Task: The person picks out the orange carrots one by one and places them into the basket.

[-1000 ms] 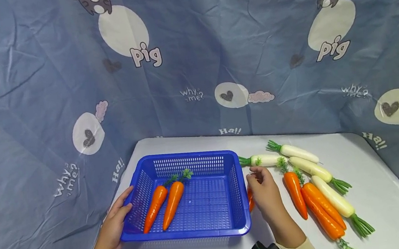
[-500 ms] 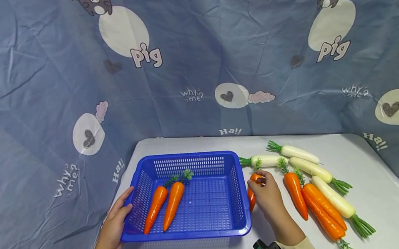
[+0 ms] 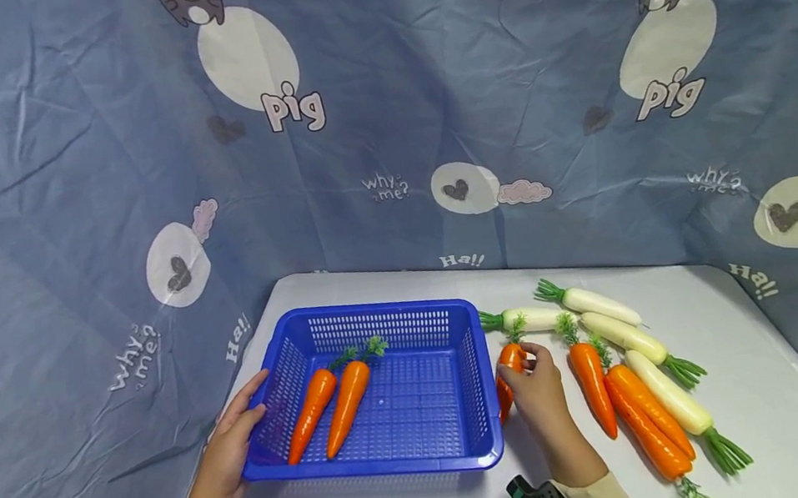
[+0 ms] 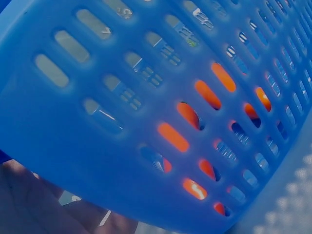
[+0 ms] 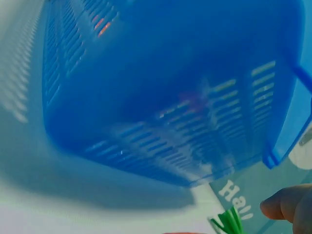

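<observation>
A blue plastic basket [image 3: 427,466] stands at the left of the white table, with two orange carrots [image 3: 347,407] inside, leafy tops toward the back. My left hand [image 3: 231,439] holds the basket's left rim; its fingers show under the rim in the left wrist view. Just outside the basket's right wall, my right hand [image 3: 541,386] pinches the upper part of another carrot [image 3: 508,359]. That carrot's tip reaches close to the basket wall, and whether they touch I cannot tell. In the right wrist view, one finger [image 5: 287,207] shows beside the basket wall.
Right of my right hand lie more carrots [image 3: 594,392] and several white radishes [image 3: 666,390] with green tops. One radish [image 3: 533,319] lies behind the held carrot, its leaves near the basket. A blue printed cloth [image 3: 382,117] hangs behind the table.
My right hand has moved slightly toward me and right, and the held carrot's top has come into view. The left hand and basket have stayed in place.
</observation>
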The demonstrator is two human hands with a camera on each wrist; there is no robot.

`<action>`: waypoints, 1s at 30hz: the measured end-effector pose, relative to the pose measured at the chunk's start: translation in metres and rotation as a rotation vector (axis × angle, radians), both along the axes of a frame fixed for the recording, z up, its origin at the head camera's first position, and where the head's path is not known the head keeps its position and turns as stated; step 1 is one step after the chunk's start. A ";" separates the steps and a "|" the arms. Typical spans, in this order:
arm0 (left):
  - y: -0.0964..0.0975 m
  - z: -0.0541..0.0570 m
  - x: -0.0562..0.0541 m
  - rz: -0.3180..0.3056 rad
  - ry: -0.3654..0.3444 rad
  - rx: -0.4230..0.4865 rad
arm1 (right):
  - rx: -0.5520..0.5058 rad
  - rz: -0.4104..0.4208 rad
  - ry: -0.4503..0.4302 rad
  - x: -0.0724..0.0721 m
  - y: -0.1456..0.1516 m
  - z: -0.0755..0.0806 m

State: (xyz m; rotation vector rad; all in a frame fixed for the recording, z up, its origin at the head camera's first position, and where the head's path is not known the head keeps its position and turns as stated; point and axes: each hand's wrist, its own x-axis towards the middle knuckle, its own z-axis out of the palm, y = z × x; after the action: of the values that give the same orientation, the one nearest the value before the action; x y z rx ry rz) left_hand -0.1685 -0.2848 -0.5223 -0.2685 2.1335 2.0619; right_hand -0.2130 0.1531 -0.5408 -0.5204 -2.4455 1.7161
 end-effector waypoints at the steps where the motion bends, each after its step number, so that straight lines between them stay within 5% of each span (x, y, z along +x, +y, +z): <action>1: 0.000 0.000 0.000 -0.001 0.001 -0.004 | 0.008 -0.003 0.000 -0.001 0.001 -0.001; 13: -0.001 0.000 0.000 -0.011 -0.002 -0.017 | 0.043 -0.015 0.009 -0.004 0.009 -0.015; 21: -0.001 0.000 -0.001 -0.017 0.019 -0.005 | 0.004 0.058 -0.032 -0.010 0.019 -0.017; 30: 0.000 0.001 -0.001 -0.017 0.023 -0.006 | 0.085 0.102 -0.034 -0.016 0.019 -0.024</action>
State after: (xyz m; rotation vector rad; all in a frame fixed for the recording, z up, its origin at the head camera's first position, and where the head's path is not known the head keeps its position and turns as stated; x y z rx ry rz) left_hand -0.1699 -0.2850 -0.5208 -0.2281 2.1481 2.0591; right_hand -0.2294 0.1717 -0.5644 -0.4256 -2.5981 1.6427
